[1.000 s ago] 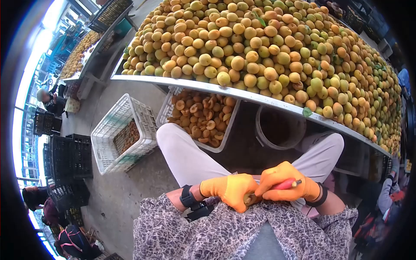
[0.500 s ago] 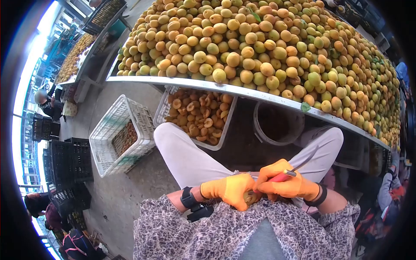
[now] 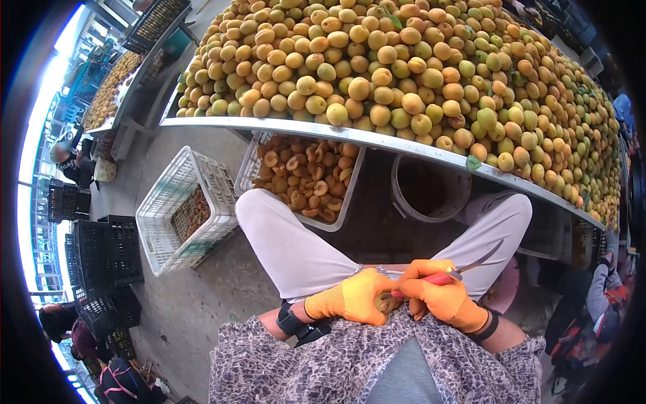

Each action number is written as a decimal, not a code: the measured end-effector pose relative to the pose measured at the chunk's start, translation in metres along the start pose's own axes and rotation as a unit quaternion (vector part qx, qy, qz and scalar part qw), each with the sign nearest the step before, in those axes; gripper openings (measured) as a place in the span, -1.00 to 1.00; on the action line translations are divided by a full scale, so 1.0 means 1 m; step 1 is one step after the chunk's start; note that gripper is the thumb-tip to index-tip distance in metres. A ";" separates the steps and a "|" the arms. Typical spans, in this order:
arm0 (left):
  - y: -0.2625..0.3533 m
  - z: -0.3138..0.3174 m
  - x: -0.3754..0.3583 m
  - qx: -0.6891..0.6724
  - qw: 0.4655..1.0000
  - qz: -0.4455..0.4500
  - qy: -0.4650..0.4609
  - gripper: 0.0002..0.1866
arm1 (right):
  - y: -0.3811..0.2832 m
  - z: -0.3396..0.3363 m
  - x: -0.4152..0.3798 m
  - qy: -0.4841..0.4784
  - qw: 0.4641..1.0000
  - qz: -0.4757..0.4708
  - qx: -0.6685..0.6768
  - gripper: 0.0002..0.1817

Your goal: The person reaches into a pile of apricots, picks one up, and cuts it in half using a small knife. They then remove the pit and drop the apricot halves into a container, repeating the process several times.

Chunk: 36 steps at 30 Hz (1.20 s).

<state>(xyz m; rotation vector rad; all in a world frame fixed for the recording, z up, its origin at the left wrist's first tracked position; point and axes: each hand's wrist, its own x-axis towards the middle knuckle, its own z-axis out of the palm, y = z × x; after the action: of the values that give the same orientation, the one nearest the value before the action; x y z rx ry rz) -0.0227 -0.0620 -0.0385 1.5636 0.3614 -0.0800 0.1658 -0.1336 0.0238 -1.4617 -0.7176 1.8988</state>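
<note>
My left hand (image 3: 356, 297) pinched 1 fruit (image 3: 385, 304), seemingly being worked and needing steadiness, as my right hand (image 3: 445, 297) gripped a knife (image 3: 442, 277) near it.

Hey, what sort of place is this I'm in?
Probably a fruit-processing shed: there's a large heap of apricot-like fruit, a white crate holding halved fruit, and stacked black crates.
</note>
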 end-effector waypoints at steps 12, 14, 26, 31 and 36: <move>-0.011 -0.025 0.025 -0.150 0.954 0.046 -0.255 -0.52 | 0.000 -0.017 0.016 -0.115 0.990 -0.081 0.001 -0.86; -0.014 -0.027 0.032 -0.173 0.945 0.055 -0.272 -0.52 | 0.003 -0.020 0.021 -0.137 0.983 -0.119 -0.018 -0.86; -0.011 -0.060 0.054 -0.209 0.926 -0.037 -0.312 -0.40 | -0.006 -0.035 0.023 -0.053 0.991 -0.123 0.027 -0.82; 0.006 -0.034 0.017 -0.371 0.925 0.002 0.079 -0.38 | 0.013 -0.021 0.025 0.101 0.957 -0.165 0.218 -0.80; 0.031 -0.014 0.028 -0.237 0.904 0.023 0.354 -0.23 | 0.014 0.007 0.032 0.111 0.945 -0.222 0.213 -0.75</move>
<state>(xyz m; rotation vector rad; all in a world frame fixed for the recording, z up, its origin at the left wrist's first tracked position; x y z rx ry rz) 0.0098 -0.0431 -0.0156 1.0648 0.8444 0.5920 0.1511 -0.1190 -0.0050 -1.1024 -0.4429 1.4052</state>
